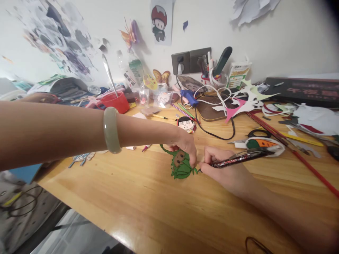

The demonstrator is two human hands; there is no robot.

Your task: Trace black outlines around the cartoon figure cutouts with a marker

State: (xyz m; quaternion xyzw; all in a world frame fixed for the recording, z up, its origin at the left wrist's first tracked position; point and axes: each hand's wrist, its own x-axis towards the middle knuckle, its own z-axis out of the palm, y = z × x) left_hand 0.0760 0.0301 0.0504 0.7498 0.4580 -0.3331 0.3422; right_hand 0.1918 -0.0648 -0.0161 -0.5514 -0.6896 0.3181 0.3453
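While the right hand (pixel 224 175) clasps a pen (pixel 239 157) (scissors (pixel 259 130) beyond), the half-open left hand (pixel 186 142) presses a green cutout (pixel 183 170).

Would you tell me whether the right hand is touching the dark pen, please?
Touching: the head view shows the thumb and fingers of the right hand closed around the pen near its tip.

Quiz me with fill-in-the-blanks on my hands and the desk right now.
The left hand touches a cutout coloured mostly ____.
The pen is held in the ____ hand.
The bangle is worn on the ____ arm.
The cup with the tall utensil is coloured ____.
Missing words: green; right; left; red.
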